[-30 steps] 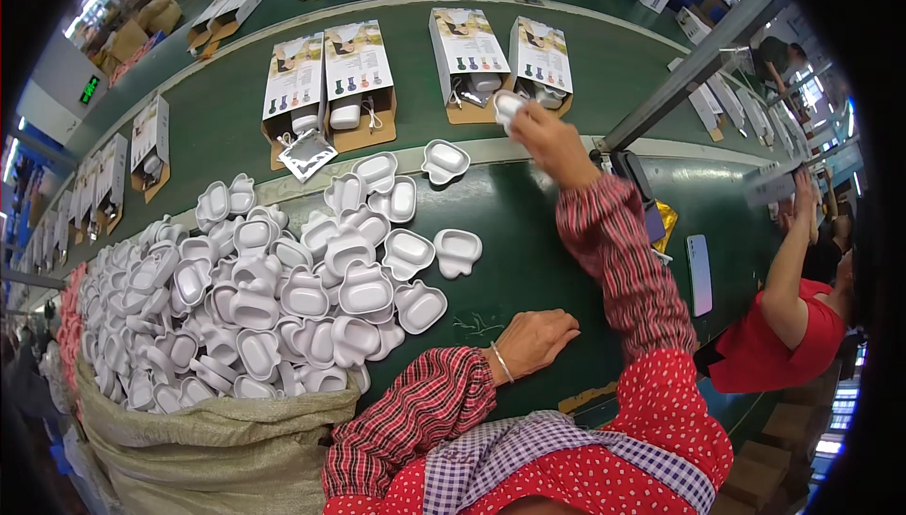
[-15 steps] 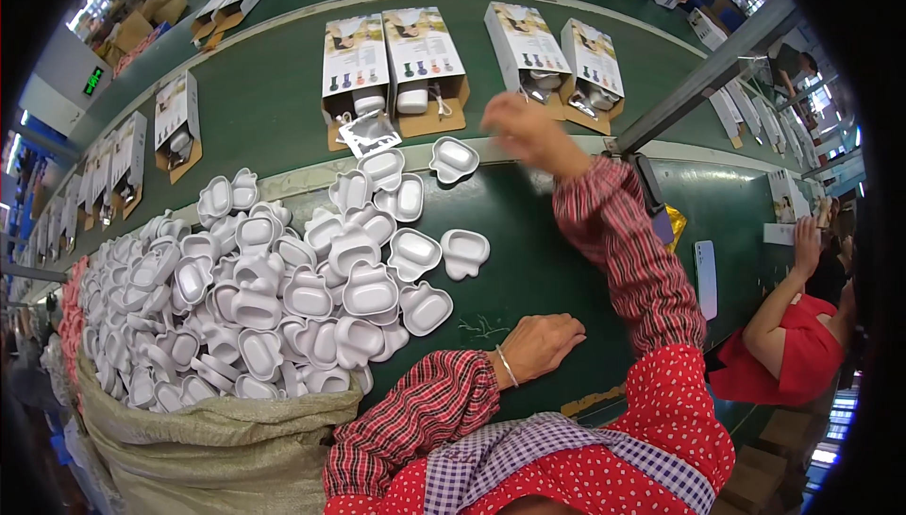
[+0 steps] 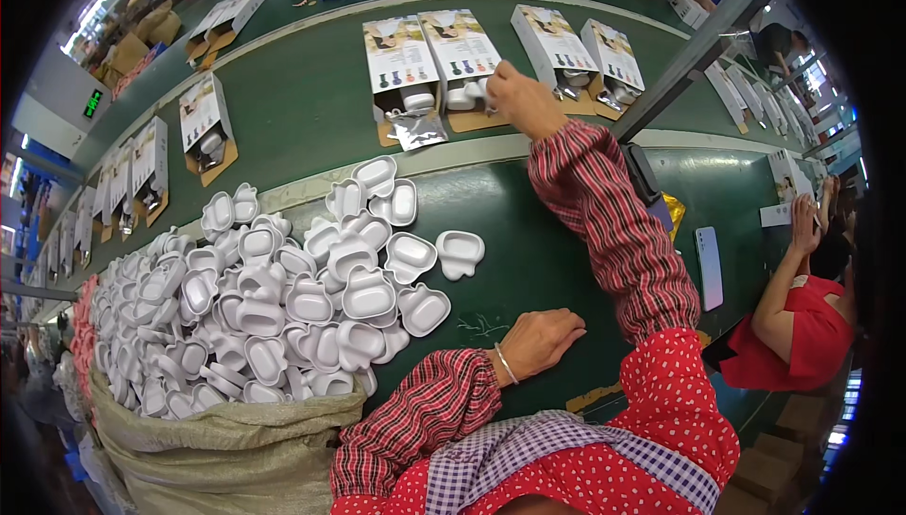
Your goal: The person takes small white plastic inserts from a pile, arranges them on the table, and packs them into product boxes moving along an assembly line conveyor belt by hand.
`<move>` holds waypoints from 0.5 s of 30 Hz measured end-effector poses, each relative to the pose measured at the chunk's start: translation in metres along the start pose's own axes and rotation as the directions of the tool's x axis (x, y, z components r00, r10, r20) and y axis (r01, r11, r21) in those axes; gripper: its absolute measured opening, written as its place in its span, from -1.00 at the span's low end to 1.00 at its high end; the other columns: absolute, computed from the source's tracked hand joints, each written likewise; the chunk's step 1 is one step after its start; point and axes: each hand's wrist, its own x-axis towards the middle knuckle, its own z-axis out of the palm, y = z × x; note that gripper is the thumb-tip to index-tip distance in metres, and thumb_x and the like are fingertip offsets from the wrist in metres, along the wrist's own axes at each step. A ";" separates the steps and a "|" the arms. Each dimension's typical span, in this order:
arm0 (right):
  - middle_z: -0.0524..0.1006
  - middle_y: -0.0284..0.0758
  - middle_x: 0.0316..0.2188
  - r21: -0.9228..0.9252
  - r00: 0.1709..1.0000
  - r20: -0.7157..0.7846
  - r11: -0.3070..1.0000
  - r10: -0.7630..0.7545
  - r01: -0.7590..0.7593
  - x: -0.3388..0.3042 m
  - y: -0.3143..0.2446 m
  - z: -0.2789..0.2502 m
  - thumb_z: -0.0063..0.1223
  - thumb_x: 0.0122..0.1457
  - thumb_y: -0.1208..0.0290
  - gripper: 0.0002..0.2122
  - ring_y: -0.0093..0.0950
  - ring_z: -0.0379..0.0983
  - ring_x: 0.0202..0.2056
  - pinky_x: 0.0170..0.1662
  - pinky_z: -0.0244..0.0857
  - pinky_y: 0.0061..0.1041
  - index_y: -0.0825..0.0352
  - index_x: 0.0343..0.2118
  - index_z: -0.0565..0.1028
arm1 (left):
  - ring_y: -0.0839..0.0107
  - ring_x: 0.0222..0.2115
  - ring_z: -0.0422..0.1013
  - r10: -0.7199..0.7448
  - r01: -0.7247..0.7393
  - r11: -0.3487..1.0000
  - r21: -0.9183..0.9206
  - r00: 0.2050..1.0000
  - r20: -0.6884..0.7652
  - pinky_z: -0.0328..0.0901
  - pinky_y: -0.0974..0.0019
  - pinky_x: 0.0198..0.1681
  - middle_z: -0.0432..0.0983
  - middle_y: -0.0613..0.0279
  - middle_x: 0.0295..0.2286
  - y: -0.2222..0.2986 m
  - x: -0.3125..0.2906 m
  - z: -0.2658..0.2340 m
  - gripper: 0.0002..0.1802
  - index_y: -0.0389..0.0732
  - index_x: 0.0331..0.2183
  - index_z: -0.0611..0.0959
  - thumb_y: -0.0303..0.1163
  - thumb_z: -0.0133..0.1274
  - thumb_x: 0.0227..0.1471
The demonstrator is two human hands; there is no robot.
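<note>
At the open end of a white printed box (image 3: pixel 460 41), my right hand (image 3: pixel 525 101) is closed on a small white plastic piece (image 3: pixel 477 89), partly hidden by the fingers. A white rounded item lies in that box's mouth. Beside it on the left stands a similar box (image 3: pixel 396 50), with a silver pouch (image 3: pixel 419 131) hanging from its opening. My left hand (image 3: pixel 540 345) rests loosely closed on the green table, its fingertips tucked down and nothing visible in it. Left of it spreads a big heap of white plastic pieces (image 3: pixel 258 279); one loose piece (image 3: pixel 461 254) lies at its right edge.
More open boxes (image 3: pixel 557 43) stand along the green belt (image 3: pixel 293 90). A metal post (image 3: pixel 694 57) slants up near my right arm. A phone (image 3: pixel 708 268) lies at the right. A woven sack (image 3: pixel 226 444) is under the heap. A co-worker in red sits at right.
My right hand has moved up and left to the box. The lone white piece near the table's far edge is gone from there. The boxes have shifted right. My left hand stays put.
</note>
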 end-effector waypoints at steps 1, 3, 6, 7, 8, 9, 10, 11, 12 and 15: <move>0.36 -0.22 -0.22 -0.017 0.996 -0.048 0.997 0.071 -0.072 0.006 0.010 0.003 -0.03 0.16 0.40 -0.87 -0.17 0.47 -0.27 -0.27 0.36 -0.22 0.34 -0.30 0.42 | 0.12 -0.43 0.48 0.006 -0.006 1.000 -0.003 1.000 0.004 0.37 0.20 -0.38 0.52 0.07 -0.45 0.001 0.002 0.002 -0.84 -0.29 -0.34 0.58 -0.39 0.07 0.06; 0.38 -0.21 -0.17 -0.009 0.978 -0.099 0.983 0.183 -0.185 0.010 0.019 0.008 -0.01 0.15 0.40 -0.83 -0.15 0.47 -0.24 -0.24 0.37 -0.22 0.34 -0.23 0.44 | 0.12 -0.43 0.48 0.012 -0.013 1.000 -0.024 1.000 -0.005 0.37 0.20 -0.38 0.52 0.07 -0.46 -0.001 0.002 0.002 -0.84 -0.29 -0.34 0.58 -0.39 0.07 0.06; 0.40 -0.25 -0.14 0.212 0.976 -0.211 0.977 0.050 -0.004 -0.010 -0.019 0.001 0.08 0.12 0.38 -0.76 -0.19 0.47 -0.24 -0.22 0.38 -0.27 0.29 -0.16 0.43 | 0.12 -0.43 0.48 0.003 -0.003 1.000 -0.012 1.000 -0.010 0.37 0.20 -0.39 0.52 0.07 -0.46 -0.002 -0.001 -0.003 -0.84 -0.29 -0.35 0.58 -0.39 0.07 0.06; 0.40 -0.27 -0.15 0.232 0.982 -0.184 0.970 -0.035 0.078 -0.021 -0.034 0.002 0.11 0.10 0.34 -0.75 -0.21 0.47 -0.24 -0.22 0.38 -0.29 0.28 -0.17 0.43 | 0.12 -0.43 0.48 -0.010 0.010 1.000 -0.013 1.000 -0.018 0.37 0.20 -0.39 0.52 0.07 -0.46 -0.002 -0.002 -0.004 -0.84 -0.29 -0.35 0.58 -0.39 0.07 0.06; 0.40 -0.28 -0.15 0.254 0.980 -0.161 0.954 -0.119 0.158 -0.027 -0.050 0.004 0.14 0.09 0.29 -0.72 -0.22 0.46 -0.24 -0.21 0.38 -0.32 0.27 -0.18 0.43 | 0.12 -0.44 0.48 -0.025 0.025 1.000 0.002 0.999 -0.023 0.37 0.19 -0.39 0.51 0.07 -0.46 -0.003 -0.003 -0.006 -0.85 -0.29 -0.35 0.58 -0.40 0.07 0.06; 0.40 -0.28 -0.17 0.165 0.964 -0.208 0.965 -0.167 0.203 -0.034 -0.050 0.003 0.17 0.05 0.21 -0.68 -0.26 0.45 -0.21 -0.21 0.37 -0.34 0.27 -0.20 0.44 | 0.12 -0.45 0.48 -0.010 0.010 1.000 -0.003 1.000 -0.008 0.36 0.19 -0.40 0.51 0.07 -0.46 0.000 0.001 -0.003 -0.86 -0.29 -0.35 0.58 -0.40 0.07 0.06; 0.41 -0.27 -0.19 0.090 0.962 -0.233 0.982 -0.143 0.168 -0.036 -0.045 0.015 0.18 0.04 0.22 -0.70 -0.28 0.44 -0.21 -0.22 0.37 -0.34 0.27 -0.23 0.44 | 0.12 -0.45 0.48 0.006 -0.006 1.000 -0.020 1.000 0.010 0.36 0.19 -0.40 0.51 0.07 -0.46 0.002 0.002 -0.001 -0.86 -0.29 -0.35 0.58 -0.40 0.07 0.06; 0.41 -0.27 -0.21 0.015 0.958 -0.259 0.992 -0.121 0.129 -0.036 -0.039 0.026 0.18 0.03 0.23 -0.71 -0.30 0.43 -0.21 -0.22 0.36 -0.33 0.28 -0.26 0.44 | 0.12 -0.45 0.47 0.012 -0.012 1.000 -0.025 1.000 0.001 0.36 0.19 -0.40 0.51 0.07 -0.46 0.004 0.004 0.001 -0.86 -0.28 -0.35 0.58 -0.40 0.07 0.06; 0.42 -0.27 -0.28 -0.032 0.969 -0.241 0.999 -0.049 0.042 -0.032 -0.039 0.038 0.12 0.05 0.31 -0.79 -0.33 0.42 -0.24 -0.25 0.36 -0.33 0.30 -0.32 0.44 | 0.12 -0.46 0.47 0.015 -0.015 1.000 -0.020 1.000 -0.012 0.36 0.19 -0.41 0.51 0.07 -0.46 0.003 0.005 -0.001 -0.86 -0.28 -0.35 0.58 -0.41 0.07 0.06; 0.43 -0.24 -0.38 -0.255 0.971 -0.212 0.965 -0.115 0.058 -0.024 -0.034 0.051 -0.11 0.16 0.39 -0.84 -0.35 0.43 -0.27 -0.28 0.38 -0.38 0.35 -0.35 0.47 | 0.12 -0.47 0.47 0.007 -0.007 1.000 -0.007 1.000 -0.008 0.35 0.19 -0.42 0.50 0.07 -0.46 0.000 0.004 -0.002 -0.87 -0.27 -0.34 0.58 -0.41 0.07 0.06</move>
